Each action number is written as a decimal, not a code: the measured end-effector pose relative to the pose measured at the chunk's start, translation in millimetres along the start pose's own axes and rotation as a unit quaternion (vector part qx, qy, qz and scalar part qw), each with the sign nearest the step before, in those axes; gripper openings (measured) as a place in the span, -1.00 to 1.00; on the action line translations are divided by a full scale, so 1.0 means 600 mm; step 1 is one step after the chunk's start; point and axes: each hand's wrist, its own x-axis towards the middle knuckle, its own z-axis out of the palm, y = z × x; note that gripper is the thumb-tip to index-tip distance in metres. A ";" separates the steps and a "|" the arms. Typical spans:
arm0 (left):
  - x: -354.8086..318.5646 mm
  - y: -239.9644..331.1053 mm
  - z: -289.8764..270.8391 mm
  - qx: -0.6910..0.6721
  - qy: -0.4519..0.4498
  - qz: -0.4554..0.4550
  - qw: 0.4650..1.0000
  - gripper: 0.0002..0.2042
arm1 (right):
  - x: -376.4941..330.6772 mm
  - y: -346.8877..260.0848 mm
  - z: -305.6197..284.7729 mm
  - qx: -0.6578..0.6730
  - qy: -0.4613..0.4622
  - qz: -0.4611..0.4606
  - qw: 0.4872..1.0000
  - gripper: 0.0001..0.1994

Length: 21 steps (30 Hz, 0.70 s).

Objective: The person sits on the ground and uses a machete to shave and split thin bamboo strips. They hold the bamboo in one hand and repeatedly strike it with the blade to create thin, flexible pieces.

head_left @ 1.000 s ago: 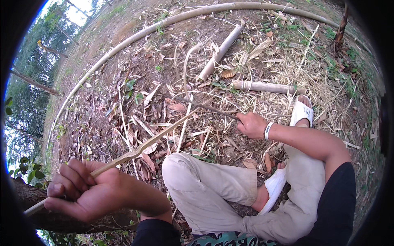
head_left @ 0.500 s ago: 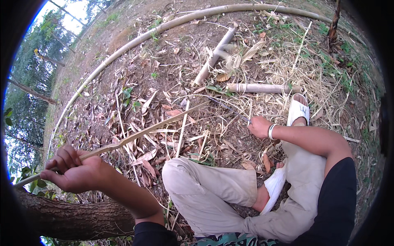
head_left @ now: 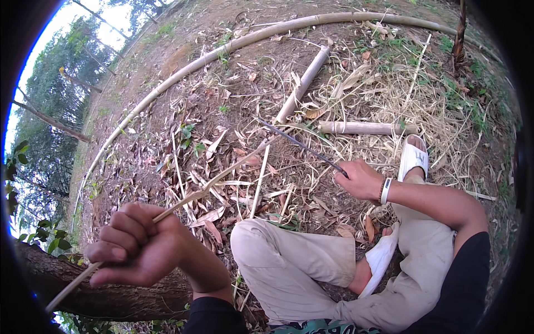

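Observation:
My left hand (head_left: 139, 242) is closed around a long, thin bamboo strip (head_left: 208, 186). The strip slants from the lower left up to the middle of the view, its near end poking out below my fist. My right hand (head_left: 360, 179) grips a knife, and its narrow dark blade (head_left: 303, 146) points up and to the left. Near the strip's far end the blade crosses it in the view; whether they touch I cannot tell. The fingers cover most of the knife's handle.
Two cut bamboo pieces, one slanted (head_left: 303, 86) and one level (head_left: 367, 128), lie ahead among pale shavings (head_left: 428, 111). Behind them curves a long bamboo pole (head_left: 245, 42). A rough trunk (head_left: 122, 298) lies at lower left. My bent knee (head_left: 250, 236) and white sandals (head_left: 414, 160) are close by.
My left hand has come right and nearer with the strip, which now slides further out below the fist. The knife blade has risen over the strip's far end. The whole view has shifted slightly.

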 end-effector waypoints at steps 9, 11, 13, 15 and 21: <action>-0.084 -0.026 0.073 0.070 0.059 0.097 0.991 -0.56 | -0.112 -0.151 -0.039 0.040 0.031 -0.281 0.959 -0.78; -0.099 -0.020 0.077 0.101 0.073 0.103 0.987 -0.56 | -0.124 -0.146 -0.024 0.027 0.031 -0.296 0.954 -0.78; -0.113 -0.019 0.080 0.130 0.084 0.108 0.982 -0.57 | -0.120 -0.135 -0.019 -0.008 0.022 -0.262 0.965 -0.81; -0.129 -0.024 0.086 0.119 0.111 0.099 0.982 -0.55 | -0.116 -0.117 -0.017 -0.021 0.016 -0.234 0.972 -0.79; -0.127 -0.020 0.101 0.190 0.129 0.106 0.967 -0.55 | -0.102 -0.127 -0.021 -0.017 -0.011 -0.255 0.967 -0.82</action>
